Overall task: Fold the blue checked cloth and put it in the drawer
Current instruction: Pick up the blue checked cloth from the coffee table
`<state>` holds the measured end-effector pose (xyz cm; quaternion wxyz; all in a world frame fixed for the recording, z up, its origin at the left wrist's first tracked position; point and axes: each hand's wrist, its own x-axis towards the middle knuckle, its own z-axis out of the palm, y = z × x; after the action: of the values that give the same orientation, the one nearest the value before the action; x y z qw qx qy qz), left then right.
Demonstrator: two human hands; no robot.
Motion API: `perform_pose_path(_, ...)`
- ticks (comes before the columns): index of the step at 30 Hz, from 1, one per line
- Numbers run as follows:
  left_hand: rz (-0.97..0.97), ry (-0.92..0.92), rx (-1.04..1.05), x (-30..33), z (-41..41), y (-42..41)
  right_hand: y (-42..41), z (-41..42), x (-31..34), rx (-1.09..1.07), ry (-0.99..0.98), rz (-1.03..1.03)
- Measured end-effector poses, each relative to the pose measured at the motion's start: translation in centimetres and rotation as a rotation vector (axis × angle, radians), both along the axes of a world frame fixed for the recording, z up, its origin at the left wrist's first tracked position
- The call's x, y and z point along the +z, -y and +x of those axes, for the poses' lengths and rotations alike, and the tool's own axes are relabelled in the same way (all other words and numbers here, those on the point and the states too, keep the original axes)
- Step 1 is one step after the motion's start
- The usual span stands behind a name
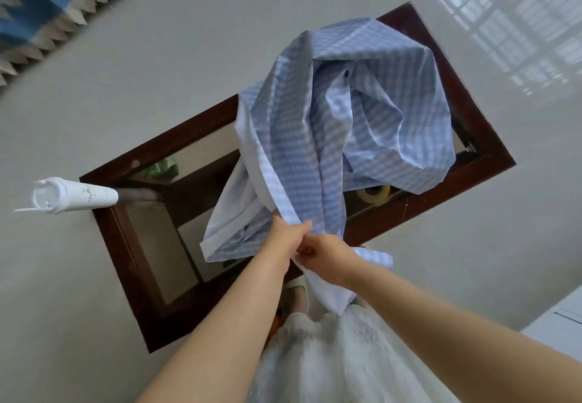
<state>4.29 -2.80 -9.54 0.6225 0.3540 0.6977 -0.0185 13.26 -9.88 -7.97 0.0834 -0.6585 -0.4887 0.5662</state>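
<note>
The blue checked cloth (352,119) billows in a crumpled heap over the far half of a dark wooden table with a glass top (132,264). My left hand (288,234) and my right hand (327,259) meet at the cloth's near edge. Both pinch the fabric there, and a white corner of it hangs down below my right wrist. No drawer shows in this view.
A white lidded cup with a straw (72,196) stands on the table's left corner. A roll of yellow tape (374,194) and something green (163,168) lie on the shelf under the glass. A blue patterned rug (41,2) lies at the far left.
</note>
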Motion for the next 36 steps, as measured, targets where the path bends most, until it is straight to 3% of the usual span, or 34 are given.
perform_pose_path(3, 0.162, -0.092, -0.256, 2.5, -1.3, -1.1, -1.0, 0.4, 3.7, -0.196, -0.194, -0.230)
perform_pose_path(6, 0.201, -0.061, -0.616, 6.7, -2.5, -1.2, -3.3, 1.9, 6.8, -0.438, -0.017, -0.065)
perform_pose_path(8, 0.270, -0.011, -0.751, 9.9, -2.9, -0.9, -5.2, 2.4, 8.7, -0.520, 0.016, -0.011)
perform_pose_path(10, 0.368, 0.004, -0.891, 12.7, -3.0, -0.8, -7.5, 2.1, 9.9, -0.406, 0.046, -0.112)
perform_pose_path(12, 0.485, 0.014, -1.006, 14.8, -2.8, -1.0, -9.1, 1.9, 10.0, -0.282, 0.205, -0.144)
perform_pose_path(14, 0.529, 0.020, -1.023, 16.5, -3.1, -1.7, -9.7, 2.1, 11.0, -0.380, 0.303, -0.123)
perform_pose_path(17, 0.561, -0.127, -1.095, 17.0, -4.5, -3.9, -9.1, 2.8, 13.2, -0.902, 0.073, 0.057)
perform_pose_path(20, 0.589, -0.333, -1.102, 17.4, -5.9, -6.3, -6.9, 3.5, 15.4, -1.170, -0.099, 0.282)
perform_pose_path(25, 0.555, -0.173, -0.795, 18.1, -6.3, -7.5, -3.7, 6.6, 19.9, -1.627, -0.391, 0.514)
perform_pose_path(28, 0.448, 0.031, -0.723, 22.0, -4.4, -6.4, -0.4, 8.8, 22.0, -1.466, -0.527, 0.608)
perform_pose_path(31, 0.265, 0.228, -0.498, 25.1, -0.8, -3.7, 3.9, 7.9, 23.3, -0.989, -0.575, 0.364)
perform_pose_path(32, 0.295, 0.260, -0.554, 25.0, -0.6, -3.7, 5.3, 7.1, 23.3, -0.845, -0.615, 0.266)
perform_pose_path(33, 0.101, 0.378, -0.562, 26.7, 0.8, -2.9, 6.7, 6.4, 23.3, -0.720, -0.679, 0.197)
perform_pose_path(35, 0.004, 0.320, -0.461, 28.5, 3.7, -1.1, 9.6, 5.5, 23.5, -0.548, -0.796, 0.135)
perform_pose_path(36, -0.025, 0.481, -0.474, 28.7, 3.6, -0.8, 11.0, 5.4, 23.7, -0.487, -0.792, 0.128)
